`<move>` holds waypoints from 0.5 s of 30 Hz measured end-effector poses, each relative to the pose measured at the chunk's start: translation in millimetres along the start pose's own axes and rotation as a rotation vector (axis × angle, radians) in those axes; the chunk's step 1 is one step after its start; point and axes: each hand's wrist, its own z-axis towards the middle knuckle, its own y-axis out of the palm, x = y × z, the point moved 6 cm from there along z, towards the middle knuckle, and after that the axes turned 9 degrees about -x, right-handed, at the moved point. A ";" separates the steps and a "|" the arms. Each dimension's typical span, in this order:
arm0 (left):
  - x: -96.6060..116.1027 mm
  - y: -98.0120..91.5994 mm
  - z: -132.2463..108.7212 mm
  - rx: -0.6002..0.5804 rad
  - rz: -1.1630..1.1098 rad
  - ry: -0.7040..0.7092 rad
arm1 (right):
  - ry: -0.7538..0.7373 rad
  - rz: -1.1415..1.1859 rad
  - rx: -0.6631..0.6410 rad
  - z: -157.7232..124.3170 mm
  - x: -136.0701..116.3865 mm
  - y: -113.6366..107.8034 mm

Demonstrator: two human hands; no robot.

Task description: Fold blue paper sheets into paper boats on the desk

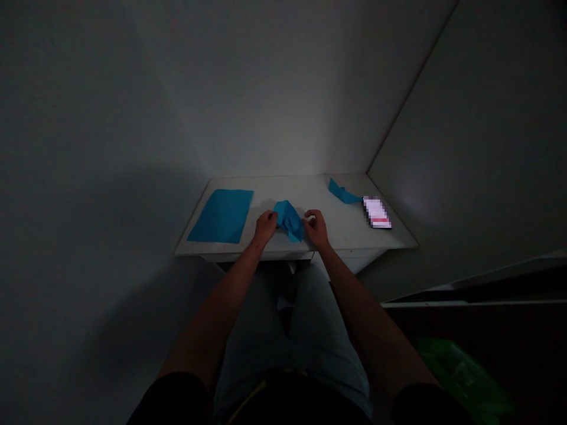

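Fingers (pixel 267 213) of the left hand (pixel 264 227) are clamping on the left edge of a folded blue paper (pixel 284 213). Across from it, the right hand (pixel 318 229) is curling beside the right edge; a gap is showing between its forefinger and thumb, and from where I am standing I cannot tell whether the tips are pinching the paper. That paper is sitting between both hands, close to the front of a white table (pixel 292 185). Its long axis is running aslant, from far left to near right, one corner pointing toward the back wall (pixel 274 118) and another toward the table's front edge, while the middle is buckling into creases. Over on the left, a flat blue sheet (pixel 224 215) is lying. Toward the right, a blue paper boat (pixel 342 192) is slanting the same way, its near tip pointing at a lit phone (pixel 378 212).
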 end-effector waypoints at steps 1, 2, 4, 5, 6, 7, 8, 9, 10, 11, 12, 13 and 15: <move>1.6 -0.2 0.1 -0.010 -0.012 -0.003 | -0.019 -0.025 -0.008 0.6 -0.8 -0.1; 4.4 -0.1 -0.8 -0.020 -0.019 0.006 | -0.038 -0.049 -0.024 1.3 -1.5 0.5; 13.9 0.7 -4.9 -0.038 -0.008 0.062 | -0.053 -0.084 -0.078 2.7 -1.8 3.4; 19.7 1.6 -7.8 -0.050 0.007 0.096 | -0.052 -0.095 -0.105 3.2 -1.7 5.2; 25.5 3.0 -11.0 -0.065 0.022 0.128 | -0.049 -0.104 -0.126 3.4 -1.5 6.9; 30.9 4.7 -14.2 -0.084 0.035 0.153 | -0.045 -0.110 -0.140 3.5 -1.4 8.3; 36.0 7.1 -17.2 -0.111 0.047 0.176 | -0.040 -0.112 -0.144 3.5 -1.3 9.1; 40.6 9.9 -20.0 -0.141 0.061 0.196 | -0.032 -0.110 -0.143 3.3 -1.0 9.6; 44.4 12.8 -22.4 -0.173 0.076 0.215 | -0.018 -0.106 -0.140 3.0 -0.2 9.8; 47.6 15.7 -24.4 -0.203 0.095 0.233 | 0.003 -0.101 -0.135 2.7 0.9 9.7; 50.0 18.3 -26.1 -0.227 0.117 0.249 | 0.026 -0.095 -0.130 2.2 2.3 9.5; 51.6 20.4 -27.3 -0.243 0.139 0.262 | 0.046 -0.085 -0.122 1.7 3.6 9.2; 52.6 23.4 -28.3 -0.258 0.184 0.272 | 0.059 -0.056 -0.107 0.9 4.5 8.4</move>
